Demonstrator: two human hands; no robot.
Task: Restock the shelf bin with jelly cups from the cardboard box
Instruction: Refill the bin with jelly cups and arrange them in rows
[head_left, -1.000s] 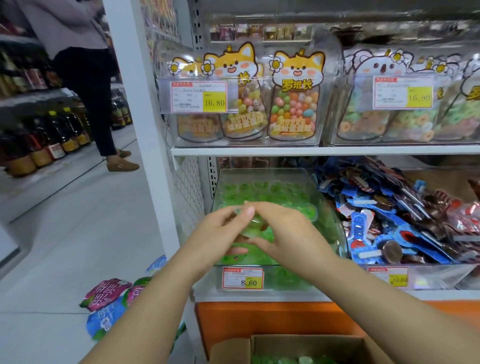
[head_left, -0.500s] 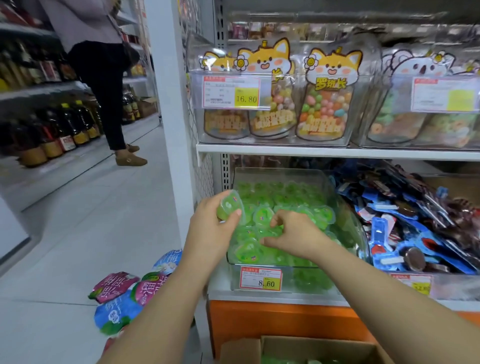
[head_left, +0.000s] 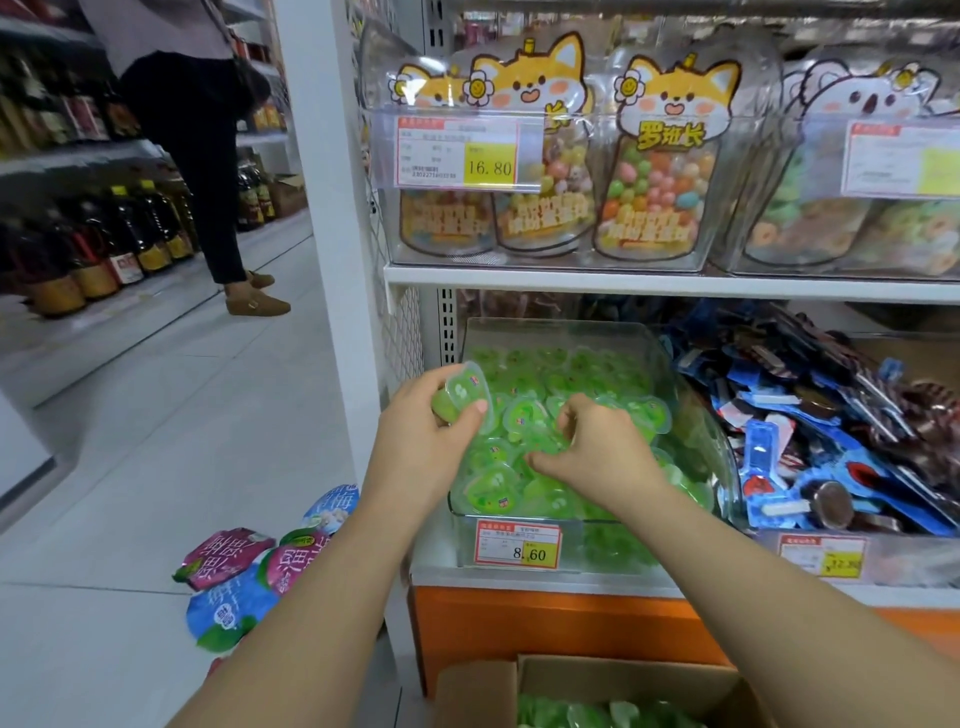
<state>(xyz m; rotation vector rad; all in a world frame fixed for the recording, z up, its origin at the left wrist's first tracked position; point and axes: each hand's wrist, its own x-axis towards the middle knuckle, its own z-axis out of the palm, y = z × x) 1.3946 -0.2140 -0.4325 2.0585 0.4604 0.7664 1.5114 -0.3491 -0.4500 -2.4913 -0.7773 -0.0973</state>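
Note:
A clear plastic shelf bin on the lower shelf is heaped with green jelly cups. My left hand grips one green jelly cup at the bin's left rim, tilted on its side. My right hand lies on the pile in the bin with fingers curled among the cups; whether it holds one I cannot tell. The open cardboard box sits on the floor at the bottom edge, with more green cups showing inside.
A bin of blue and brown wrapped sweets stands right of the jelly bin. Candy bags fill the shelf above. Snack packets lie on the floor at left. A person stands in the aisle by bottle shelves.
My hands came apart: the left drew one cup to the bin's left rim, the right dropped onto the pile. The view moved closer and slightly left.

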